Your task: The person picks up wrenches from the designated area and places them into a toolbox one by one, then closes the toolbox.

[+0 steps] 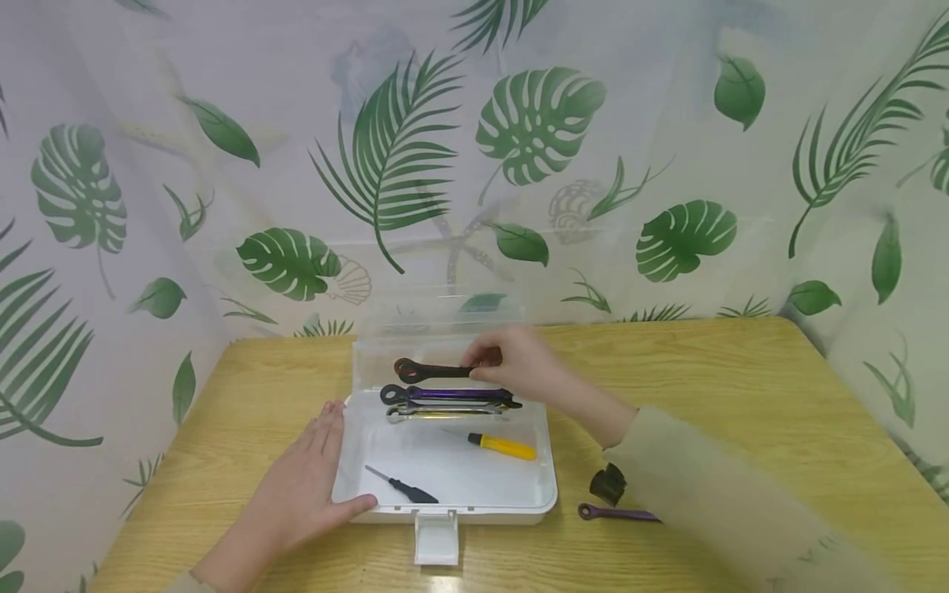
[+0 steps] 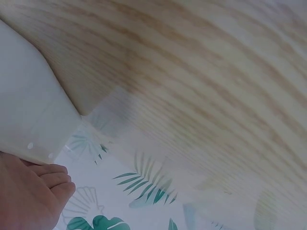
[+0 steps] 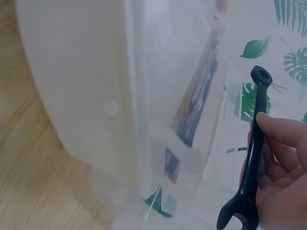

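Note:
A white plastic toolbox (image 1: 552, 469) lies open, its clear lid (image 1: 371, 358) tipped back. My left hand (image 1: 300, 482) rests along the box's left side, fingers straight and thumb over the front corner. Above the back of the box, my right hand (image 1: 522, 362) pinches a black combination wrench (image 3: 251, 172) between thumb and fingers; some red shows beside its ring end in the head view. Just below it, a purple wrench (image 1: 455, 394) and silver wrench (image 1: 445, 408) lie in a row. On the box floor are a yellow-handled screwdriver (image 1: 507, 447) and a black screwdriver (image 1: 411, 492).
On the wooden table (image 1: 741, 395), right of the box, lie a second purple wrench (image 1: 615, 513), partly covered by my right sleeve, and a small black object (image 1: 608, 484). The box's latch (image 1: 436, 539) hangs down in front. A leaf-patterned cloth (image 1: 630, 49) stands behind the table.

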`<act>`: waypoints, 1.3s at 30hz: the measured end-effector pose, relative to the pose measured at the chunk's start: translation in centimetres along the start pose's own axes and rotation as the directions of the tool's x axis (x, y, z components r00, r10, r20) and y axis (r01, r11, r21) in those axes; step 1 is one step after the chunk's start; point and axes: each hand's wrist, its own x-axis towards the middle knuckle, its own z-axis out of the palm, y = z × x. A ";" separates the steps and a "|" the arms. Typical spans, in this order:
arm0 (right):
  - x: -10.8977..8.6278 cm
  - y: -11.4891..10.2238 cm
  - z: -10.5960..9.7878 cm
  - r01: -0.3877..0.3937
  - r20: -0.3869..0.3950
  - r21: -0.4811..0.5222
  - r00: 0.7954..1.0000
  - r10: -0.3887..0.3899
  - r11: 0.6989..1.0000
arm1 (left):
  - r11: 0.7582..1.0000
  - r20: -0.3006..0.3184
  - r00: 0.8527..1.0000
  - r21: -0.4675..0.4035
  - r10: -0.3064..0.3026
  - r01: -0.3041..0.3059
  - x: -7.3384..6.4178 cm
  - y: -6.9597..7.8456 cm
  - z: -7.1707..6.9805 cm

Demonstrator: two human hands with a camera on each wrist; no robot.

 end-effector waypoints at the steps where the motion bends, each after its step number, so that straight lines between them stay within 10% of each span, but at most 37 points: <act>1: 0.3 -0.2 0.2 0.003 -0.001 0.002 1.000 -0.003 1.000 | 1.000 0.001 1.000 -0.003 -0.002 0.002 0.0 0.0 0.0; 39: 1.3 0.8 5.0 -0.043 -0.154 -0.058 0.988 0.033 0.997 | 0.998 0.029 0.998 -0.045 -0.052 0.053 0.1 0.5 -0.2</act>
